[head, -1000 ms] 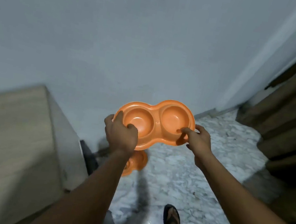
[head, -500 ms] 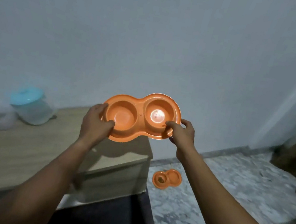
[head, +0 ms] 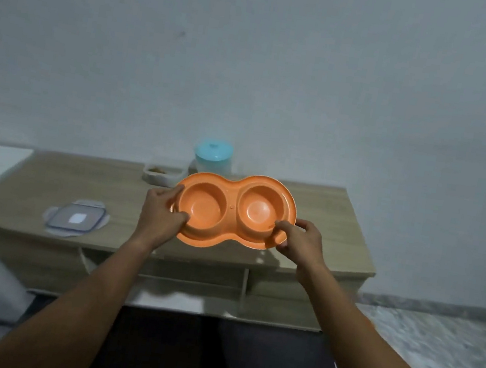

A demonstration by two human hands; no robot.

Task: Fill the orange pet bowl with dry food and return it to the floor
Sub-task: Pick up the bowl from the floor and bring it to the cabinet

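I hold an orange double pet bowl [head: 233,210] level above a low wooden cabinet [head: 332,228]. Both of its round cups look bare inside. My left hand [head: 161,214] grips the bowl's left rim with the thumb inside the left cup. My right hand [head: 300,243] grips the right rim from below and in front. Behind the bowl on the cabinet top stands an open clear container with brown dry food [head: 159,173], partly hidden by the bowl.
A jar with a light blue lid [head: 214,154] stands against the wall behind the bowl. A clear clip-lock lid [head: 76,217] lies on the cabinet's left part. A dark mat [head: 219,356] lies before the cabinet, with marble floor [head: 430,353] to the right.
My view has swung left from the floor corner to face the cabinet squarely. The bowl, still in both hands, now hovers over the cabinet top. The second orange bowl on the floor has left view.
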